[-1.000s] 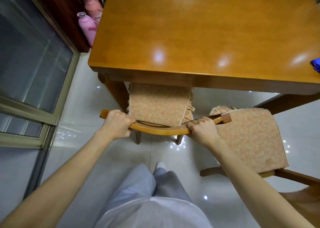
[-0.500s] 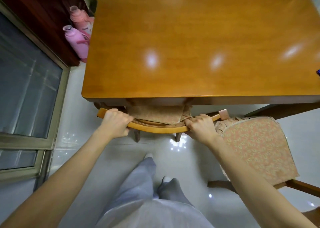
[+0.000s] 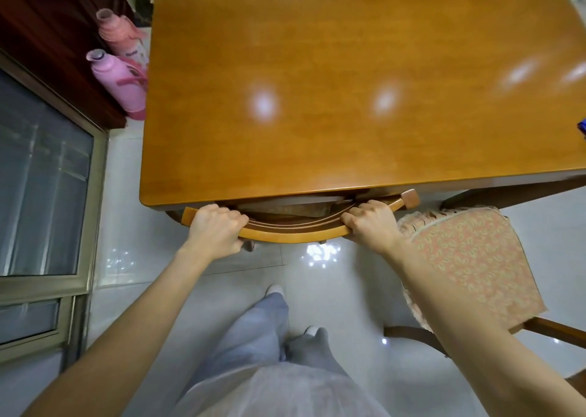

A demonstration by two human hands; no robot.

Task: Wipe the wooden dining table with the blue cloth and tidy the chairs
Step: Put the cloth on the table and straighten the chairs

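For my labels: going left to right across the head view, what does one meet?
Glass window, pink bottles, left hand and then right hand gripping the chair back, cushioned seat, blue cloth.

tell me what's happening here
A person grips the curved back rail of a wooden chair with the left hand and right hand. The chair sits almost fully under the near edge of the wooden table. A second chair with a patterned cushion stands out to the right, not yet tucked in. A bit of blue cloth shows at the table's right edge.
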